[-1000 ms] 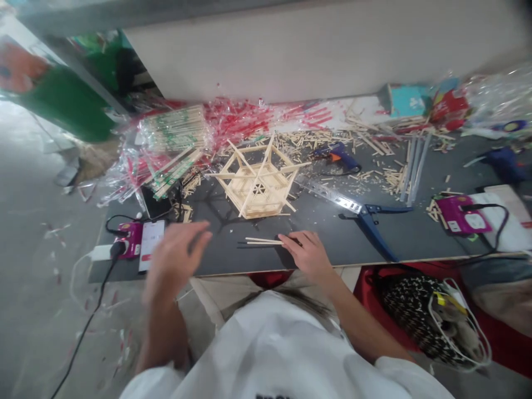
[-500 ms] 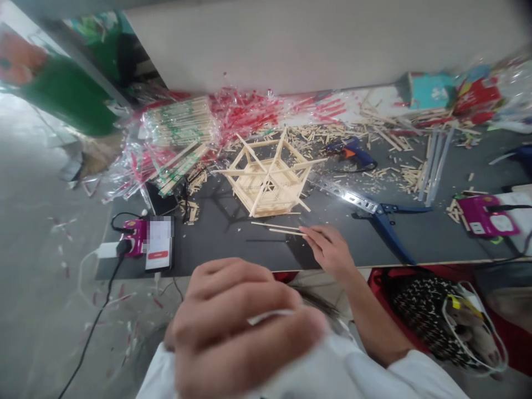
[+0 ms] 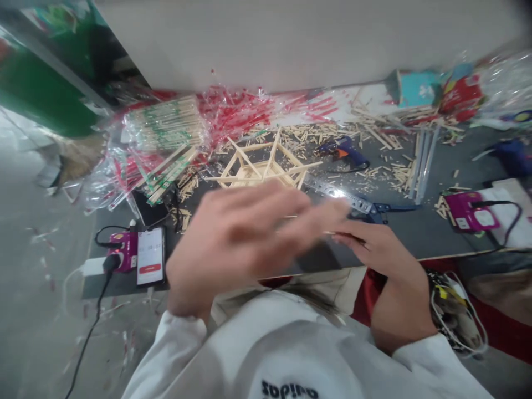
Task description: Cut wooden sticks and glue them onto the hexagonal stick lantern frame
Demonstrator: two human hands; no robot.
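Note:
My left hand (image 3: 245,244) is raised close to the camera over the front of the table, smeared by motion, so what its fingers hold cannot be made out. It reaches toward my right hand (image 3: 378,246), whose fingers are pinched around thin wooden sticks (image 3: 328,233); most of their length is hidden behind the left hand. Beyond the left hand stands a hexagonal framework of wooden sticks (image 3: 256,147), its near half covered. A ruler-like metal strip (image 3: 338,194) leads to a blue-handled cutter (image 3: 378,210), partly hidden by my right hand.
Wrapped stick bundles (image 3: 166,122) and red-and-clear wrappers (image 3: 233,113) line the back. A blue glue gun (image 3: 351,152) and clear glue sticks (image 3: 424,166) lie among cut pieces. Purple power sockets (image 3: 474,210), a phone (image 3: 150,257) and cables sit at the sides.
My left hand has moved forward and up from near my chest, now covering part of the framework. My right hand has shifted right, still holding the sticks. The view has tilted slightly.

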